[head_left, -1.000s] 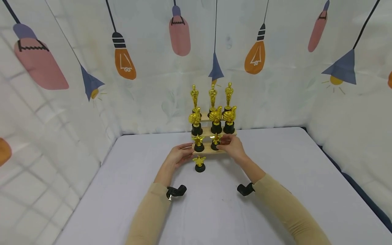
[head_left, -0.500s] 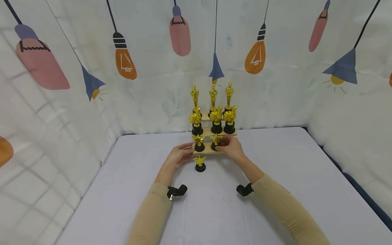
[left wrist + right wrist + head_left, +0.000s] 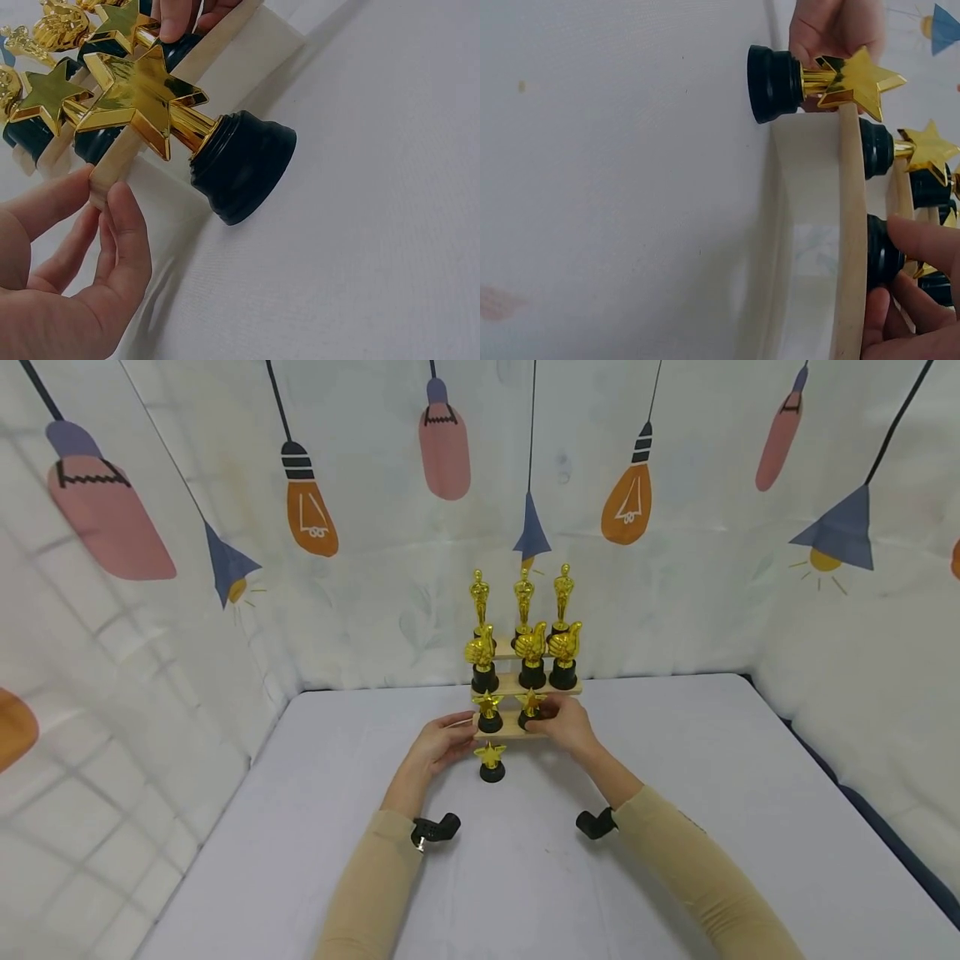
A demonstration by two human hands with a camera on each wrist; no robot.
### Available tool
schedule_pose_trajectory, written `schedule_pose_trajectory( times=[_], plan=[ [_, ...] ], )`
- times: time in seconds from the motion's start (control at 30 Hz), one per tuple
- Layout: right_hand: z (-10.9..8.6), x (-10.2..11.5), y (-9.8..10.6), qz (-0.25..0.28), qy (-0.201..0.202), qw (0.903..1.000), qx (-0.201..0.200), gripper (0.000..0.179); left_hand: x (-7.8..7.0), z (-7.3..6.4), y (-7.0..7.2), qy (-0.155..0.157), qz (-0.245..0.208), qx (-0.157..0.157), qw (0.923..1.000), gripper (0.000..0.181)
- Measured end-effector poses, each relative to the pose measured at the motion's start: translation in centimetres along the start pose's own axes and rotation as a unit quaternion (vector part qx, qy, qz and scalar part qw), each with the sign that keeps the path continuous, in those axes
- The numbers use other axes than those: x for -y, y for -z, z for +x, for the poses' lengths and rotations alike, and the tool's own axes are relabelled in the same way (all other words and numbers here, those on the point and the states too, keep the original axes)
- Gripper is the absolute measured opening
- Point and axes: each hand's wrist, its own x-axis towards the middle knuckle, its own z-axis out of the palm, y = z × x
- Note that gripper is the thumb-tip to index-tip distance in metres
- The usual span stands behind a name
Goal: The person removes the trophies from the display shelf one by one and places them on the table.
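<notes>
A tiered wooden stand carries gold trophies on black bases. My left hand (image 3: pixel 441 742) pinches the left end of its lowest shelf (image 3: pixel 112 169) between thumb and fingers. On that shelf, my right hand (image 3: pixel 566 724) grips the black base of a star trophy (image 3: pixel 883 251), thumb in front and fingers behind. A second star trophy (image 3: pixel 490 715) stands upright at the shelf's left end. Another star trophy (image 3: pixel 491 763) stands on the table just in front of the stand, touched by neither hand.
Three thumbs-up trophies (image 3: pixel 532 652) line the middle shelf, with three figure trophies (image 3: pixel 523 600) on the top one. A patterned cloth wall (image 3: pixel 390 602) rises right behind the stand. White cloth covers the table (image 3: pixel 510 877).
My right arm has shifted slightly to the left, its hand still on the star trophy's base. The left hand and the trophies keep their places.
</notes>
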Motion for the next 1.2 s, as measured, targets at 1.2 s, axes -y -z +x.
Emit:
schedule_pose_trajectory(
  times=[1.2],
  plan=[
    [-2.3,-0.5,1.2,0.041,0.044,0.9975,0.039,0.034,0.1,0.0,-0.1,-0.001,-0.009,-0.004,1.0000,0.048]
  ],
)
